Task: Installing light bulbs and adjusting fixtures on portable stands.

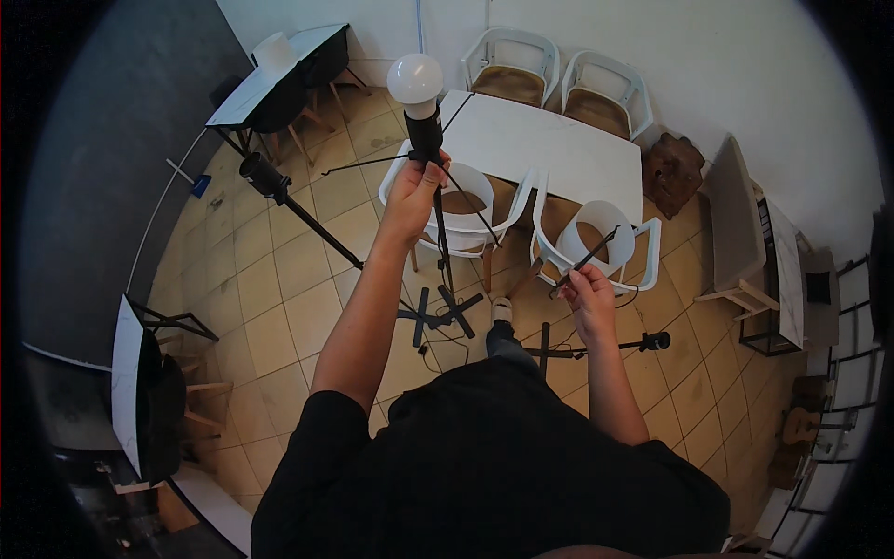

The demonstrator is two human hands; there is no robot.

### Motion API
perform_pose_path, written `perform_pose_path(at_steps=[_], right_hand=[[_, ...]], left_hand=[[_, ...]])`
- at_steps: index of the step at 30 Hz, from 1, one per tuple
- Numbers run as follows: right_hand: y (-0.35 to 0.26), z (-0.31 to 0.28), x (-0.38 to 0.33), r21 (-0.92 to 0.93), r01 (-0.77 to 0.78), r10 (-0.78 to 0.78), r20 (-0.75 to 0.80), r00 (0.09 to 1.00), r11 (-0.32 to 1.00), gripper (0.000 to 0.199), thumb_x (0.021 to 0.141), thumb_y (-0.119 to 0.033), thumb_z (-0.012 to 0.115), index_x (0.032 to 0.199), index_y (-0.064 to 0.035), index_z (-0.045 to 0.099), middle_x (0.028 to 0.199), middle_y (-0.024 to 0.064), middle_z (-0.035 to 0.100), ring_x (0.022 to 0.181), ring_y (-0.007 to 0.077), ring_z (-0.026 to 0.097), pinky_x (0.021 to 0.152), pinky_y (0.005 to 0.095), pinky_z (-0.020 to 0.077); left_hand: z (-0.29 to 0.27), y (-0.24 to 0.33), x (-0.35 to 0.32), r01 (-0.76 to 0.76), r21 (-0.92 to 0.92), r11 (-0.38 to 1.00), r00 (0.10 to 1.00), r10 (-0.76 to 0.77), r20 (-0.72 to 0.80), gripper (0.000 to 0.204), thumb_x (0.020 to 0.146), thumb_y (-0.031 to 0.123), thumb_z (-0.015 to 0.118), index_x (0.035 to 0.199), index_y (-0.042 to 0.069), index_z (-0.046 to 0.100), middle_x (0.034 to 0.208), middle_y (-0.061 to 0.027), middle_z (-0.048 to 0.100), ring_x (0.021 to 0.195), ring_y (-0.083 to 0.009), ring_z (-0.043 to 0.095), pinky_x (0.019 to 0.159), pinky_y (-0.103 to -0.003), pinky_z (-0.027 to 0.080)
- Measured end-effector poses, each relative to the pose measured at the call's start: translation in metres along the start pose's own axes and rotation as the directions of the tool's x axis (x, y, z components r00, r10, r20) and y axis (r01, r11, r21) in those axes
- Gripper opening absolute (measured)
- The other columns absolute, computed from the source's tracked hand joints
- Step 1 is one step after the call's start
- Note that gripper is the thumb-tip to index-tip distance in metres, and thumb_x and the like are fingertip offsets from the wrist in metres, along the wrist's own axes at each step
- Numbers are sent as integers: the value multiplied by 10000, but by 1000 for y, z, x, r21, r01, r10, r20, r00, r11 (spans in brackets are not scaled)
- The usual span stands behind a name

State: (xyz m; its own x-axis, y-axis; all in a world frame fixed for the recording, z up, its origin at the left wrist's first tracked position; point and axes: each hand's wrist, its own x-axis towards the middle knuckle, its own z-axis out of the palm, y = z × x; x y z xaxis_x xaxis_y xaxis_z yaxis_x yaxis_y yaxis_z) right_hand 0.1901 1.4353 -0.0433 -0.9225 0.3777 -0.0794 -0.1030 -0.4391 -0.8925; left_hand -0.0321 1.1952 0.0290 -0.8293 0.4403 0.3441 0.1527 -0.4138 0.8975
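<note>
My left hand (408,200) is closed around a black floor lamp (426,135) just below its socket, which holds a round white bulb (415,78). Several thin black rods spread out from beneath that socket, and the pole runs down toward the floor. My right hand (589,296) pinches a separate thin black rod (594,250) with a bent tip, apart from the lamp. Two white cylindrical lampshades rest on chairs: one shade (466,216) behind the lamp pole, the other shade (616,224) just beyond my right hand.
To the left leans another black lamp pole (321,230) without a bulb. A third black lamp socket (655,341) is low at the right. Cross-shaped black bases (447,312) and a cable lie by my foot. Beyond stand a white table (549,140) and white chairs (507,70).
</note>
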Motion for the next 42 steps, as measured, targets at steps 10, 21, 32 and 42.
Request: perform_pose_path(at_steps=[10,21,32,42], right_hand=[[-19,13,27,-40,23,-22,29,999,999,87,936,-102,625,984,-37,593,872,52,664,731,120,635,671,270,536],[-14,-6,17,-46,38,-38,-17,999,998,99,935,-99,628,1000,-30,598,883,59,659,728,141,635,672,275,534],[1,-21,-32,-69,48,-51,-44,998,996,75,947,-95,610,985,-34,592,899,56,653,773,136,645,692,277,550],[16,-6,-114,-154,-4,-7,-68,998,988,101,941,-100,620,995,-18,597,871,66,647,747,138,637,672,264,529]], left_hand=[[31,-20,3,-120,139,983,965,149,-217,295,1016,302,536,1140,36,561,961,24,549,873,-56,453,817,-217,380],[41,-17,-2,-176,-1,984,970,173,-171,286,1012,325,529,1020,40,553,892,13,544,818,-81,464,780,-223,378],[34,-2,-52,-94,159,983,954,134,-267,280,1040,321,464,937,73,544,816,37,484,777,-74,438,724,-216,358],[54,26,-115,-137,105,985,966,156,-208,243,1042,284,461,968,61,529,794,33,488,728,-72,493,632,-232,437]])
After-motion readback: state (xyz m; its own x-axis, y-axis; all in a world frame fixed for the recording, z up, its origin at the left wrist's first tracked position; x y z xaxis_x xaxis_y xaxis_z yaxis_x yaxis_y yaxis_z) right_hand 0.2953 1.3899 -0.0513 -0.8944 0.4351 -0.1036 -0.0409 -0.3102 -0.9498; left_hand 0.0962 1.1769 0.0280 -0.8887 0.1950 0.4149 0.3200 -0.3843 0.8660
